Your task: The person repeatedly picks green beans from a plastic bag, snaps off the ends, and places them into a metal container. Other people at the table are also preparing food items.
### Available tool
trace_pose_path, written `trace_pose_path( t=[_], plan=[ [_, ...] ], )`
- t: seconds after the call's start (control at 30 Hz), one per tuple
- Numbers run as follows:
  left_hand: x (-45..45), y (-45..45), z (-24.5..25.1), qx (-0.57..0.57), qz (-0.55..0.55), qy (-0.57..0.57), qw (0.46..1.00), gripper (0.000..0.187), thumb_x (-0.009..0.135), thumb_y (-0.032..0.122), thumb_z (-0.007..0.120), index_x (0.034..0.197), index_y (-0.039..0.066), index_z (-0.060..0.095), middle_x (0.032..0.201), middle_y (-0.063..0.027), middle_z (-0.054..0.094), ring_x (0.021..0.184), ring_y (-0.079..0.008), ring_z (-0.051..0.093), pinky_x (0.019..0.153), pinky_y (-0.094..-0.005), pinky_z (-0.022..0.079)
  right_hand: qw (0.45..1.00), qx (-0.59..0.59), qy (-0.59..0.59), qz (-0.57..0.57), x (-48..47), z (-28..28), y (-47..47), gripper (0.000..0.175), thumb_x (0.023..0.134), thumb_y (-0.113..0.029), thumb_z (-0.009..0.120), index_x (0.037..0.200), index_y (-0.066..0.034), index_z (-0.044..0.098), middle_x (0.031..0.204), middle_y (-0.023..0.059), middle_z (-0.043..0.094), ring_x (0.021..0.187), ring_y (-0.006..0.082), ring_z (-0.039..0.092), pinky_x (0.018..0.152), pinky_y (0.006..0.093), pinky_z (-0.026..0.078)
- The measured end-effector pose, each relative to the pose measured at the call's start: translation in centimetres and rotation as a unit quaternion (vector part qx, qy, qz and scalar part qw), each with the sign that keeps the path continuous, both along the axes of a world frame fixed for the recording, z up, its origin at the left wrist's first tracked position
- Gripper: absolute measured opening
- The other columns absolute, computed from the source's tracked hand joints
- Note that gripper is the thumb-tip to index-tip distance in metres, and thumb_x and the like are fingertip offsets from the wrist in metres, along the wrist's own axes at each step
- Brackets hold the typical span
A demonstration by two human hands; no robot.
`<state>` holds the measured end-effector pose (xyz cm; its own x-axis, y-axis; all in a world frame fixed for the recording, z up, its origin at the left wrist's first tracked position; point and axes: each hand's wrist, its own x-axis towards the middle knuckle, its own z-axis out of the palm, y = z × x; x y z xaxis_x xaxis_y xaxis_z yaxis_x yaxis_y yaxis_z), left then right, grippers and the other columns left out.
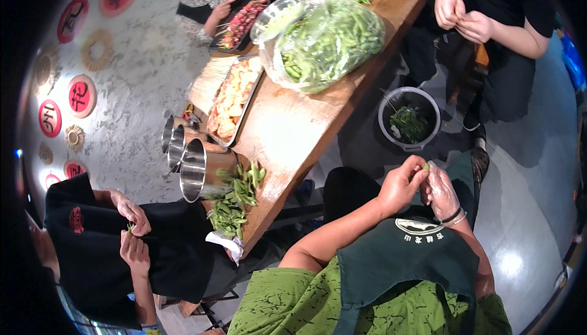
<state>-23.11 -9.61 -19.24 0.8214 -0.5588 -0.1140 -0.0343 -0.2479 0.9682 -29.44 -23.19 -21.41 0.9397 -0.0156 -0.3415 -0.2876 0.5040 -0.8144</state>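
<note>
My left hand is bare and pinches a small green pod between thumb and fingertips. Pressed close against it is my right hand in a clear plastic glove, its curled fingers on the same pod. Most of the pod is hidden by my fingers. Both hands are above my lap, in front of my dark green apron. Beyond them on the floor stands a pale plastic bucket with green plant scraps inside.
On the wooden table lie a clear bag of green pods, a tray of skewered pieces, red skewers, steel pots and loose pods. Co-workers' hands are at the left, top and upper right.
</note>
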Motion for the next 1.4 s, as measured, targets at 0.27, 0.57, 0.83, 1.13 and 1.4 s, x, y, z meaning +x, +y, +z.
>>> trace_pose_path(
  t=[0.27,0.57,0.83,1.13,1.4],
  plan=[
    [0.1,0.5,-1.5,-0.148,0.01,0.171,0.974,0.014,0.098,0.009,0.06,0.111,0.004,0.061,0.089,0.0002,0.066,0.08,-0.0043,0.058,0.069,-0.0222,0.048,0.99,0.142,0.023,0.003,-0.2,-0.1,-0.2,0.031,0.102,-0.044,0.049,0.091,-0.0149,0.051,0.067,-0.0066,0.04,0.052,0.0037,0.036,0.046,0.0193,0.033],
    [0.5,0.3,-1.8,-0.074,0.033,0.14,0.987,0.011,0.098,0.017,0.061,0.097,0.007,0.057,0.068,0.0073,0.051,0.051,-0.0009,0.041,0.045,-0.0181,0.032,0.998,-0.028,-0.063,-0.01,0.1,0.2,-0.1,0.034,0.103,-0.042,0.05,0.089,-0.0116,0.05,0.062,-0.0067,0.038,0.048,0.0035,0.034,0.045,0.0203,0.03],
    [1.0,0.4,-0.5,-0.083,0.038,0.241,0.966,0.013,0.099,0.019,0.06,0.094,0.008,0.056,0.063,0.0067,0.047,0.046,-0.0017,0.039,0.042,-0.0197,0.03,0.998,0.01,-0.056,-0.003,0.3,0.6,-0.1,0.034,0.103,-0.042,0.05,0.087,-0.0115,0.049,0.062,-0.0066,0.039,0.048,0.0031,0.033,0.044,0.0197,0.03],
    [1.9,1.0,-0.4,-0.087,-0.008,0.232,0.969,0.013,0.098,0.017,0.06,0.091,0.008,0.055,0.062,0.0066,0.047,0.046,-0.0022,0.039,0.042,-0.0191,0.03,0.999,0.038,-0.038,0.006,0.4,0.6,-0.3,0.03,0.102,-0.04,0.053,0.087,-0.0146,0.048,0.063,-0.0069,0.037,0.049,0.003,0.032,0.045,0.0187,0.031],
    [1.5,1.1,-1.1,-0.153,0.002,0.258,0.954,0.011,0.099,0.014,0.059,0.09,0.009,0.054,0.06,0.0072,0.045,0.044,-0.0018,0.037,0.041,-0.0196,0.028,0.98,0.198,0.02,0.02,0.2,-0.6,-0.3,0.029,0.1,-0.039,0.058,0.083,-0.0171,0.049,0.063,-0.0066,0.037,0.05,0.0042,0.033,0.046,0.0203,0.032]
  ],
)
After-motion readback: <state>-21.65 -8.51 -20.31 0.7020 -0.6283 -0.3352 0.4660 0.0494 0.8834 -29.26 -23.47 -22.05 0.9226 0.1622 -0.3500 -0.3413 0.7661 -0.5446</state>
